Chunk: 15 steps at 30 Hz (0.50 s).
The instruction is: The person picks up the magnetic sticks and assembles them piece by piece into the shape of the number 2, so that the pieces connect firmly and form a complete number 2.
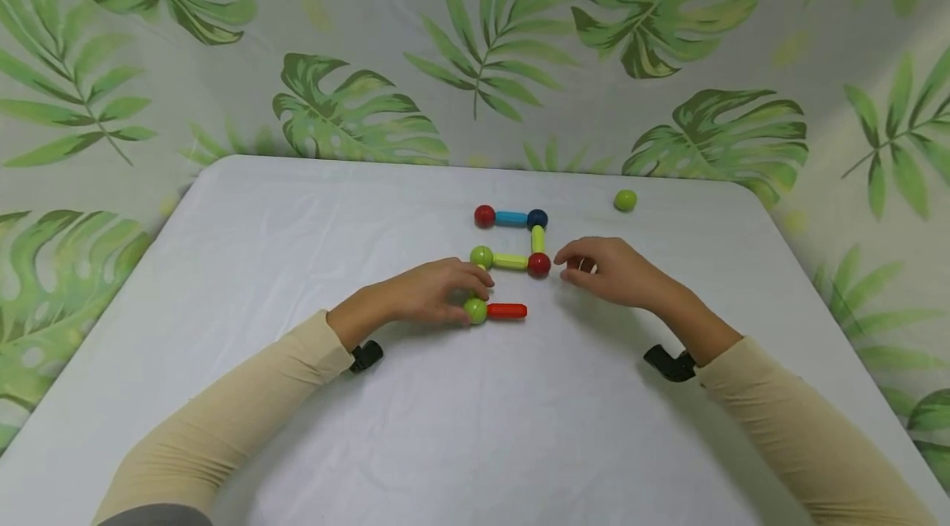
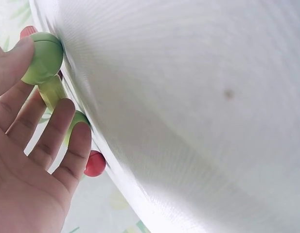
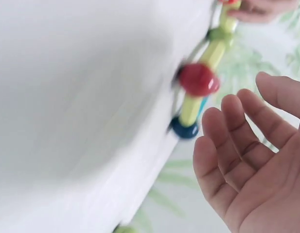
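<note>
A chain of colored balls and short rods lies on the white table. My left hand (image 1: 439, 292) pinches the near green ball (image 1: 476, 311) between thumb and fingers; in the left wrist view the thumb presses on this green ball (image 2: 45, 59). A red rod (image 1: 507, 311) sticks out rightward from it. A yellow rod (image 2: 52, 92), partly behind the fingers, joins it to another green ball (image 1: 482, 256). From there a yellow rod (image 1: 510, 261) runs to a red ball (image 1: 538, 265). Just right of that ball is my right hand (image 1: 612, 270), fingers loosely bent, palm holding nothing.
Past the red ball, a yellow rod (image 1: 538, 240) leads to a dark blue ball (image 1: 538, 218), then a blue rod (image 1: 510, 218) and another red ball (image 1: 485, 216). A loose green ball (image 1: 626, 200) lies near the far edge. A leaf-patterned cloth (image 1: 512, 130) hangs behind the table.
</note>
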Available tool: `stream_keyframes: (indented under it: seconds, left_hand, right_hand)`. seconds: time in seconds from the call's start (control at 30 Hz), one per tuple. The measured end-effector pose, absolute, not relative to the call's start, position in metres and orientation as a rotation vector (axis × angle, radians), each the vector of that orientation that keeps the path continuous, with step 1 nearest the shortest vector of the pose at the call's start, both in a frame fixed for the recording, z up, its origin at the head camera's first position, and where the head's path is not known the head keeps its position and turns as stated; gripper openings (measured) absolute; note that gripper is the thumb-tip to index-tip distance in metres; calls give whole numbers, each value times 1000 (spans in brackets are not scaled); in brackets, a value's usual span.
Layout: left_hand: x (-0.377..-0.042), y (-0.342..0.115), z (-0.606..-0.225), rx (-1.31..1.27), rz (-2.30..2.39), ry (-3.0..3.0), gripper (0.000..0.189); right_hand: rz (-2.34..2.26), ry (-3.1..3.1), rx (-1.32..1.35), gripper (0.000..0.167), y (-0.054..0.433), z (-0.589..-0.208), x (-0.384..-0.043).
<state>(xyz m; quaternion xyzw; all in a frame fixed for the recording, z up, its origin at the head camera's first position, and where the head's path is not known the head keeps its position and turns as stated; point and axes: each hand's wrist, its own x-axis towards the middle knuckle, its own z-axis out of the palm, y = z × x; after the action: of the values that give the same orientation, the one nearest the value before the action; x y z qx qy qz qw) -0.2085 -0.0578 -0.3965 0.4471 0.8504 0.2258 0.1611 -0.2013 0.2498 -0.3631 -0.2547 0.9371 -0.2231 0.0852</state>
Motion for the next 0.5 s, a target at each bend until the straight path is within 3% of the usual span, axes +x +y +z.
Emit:
stream_keyframes:
  seconds: [0.5]
  left_hand:
    - [-206, -60, -397, 1245, 647, 2442, 35]
  right_hand:
    - [-716, 3139, -261, 28, 344, -373, -250]
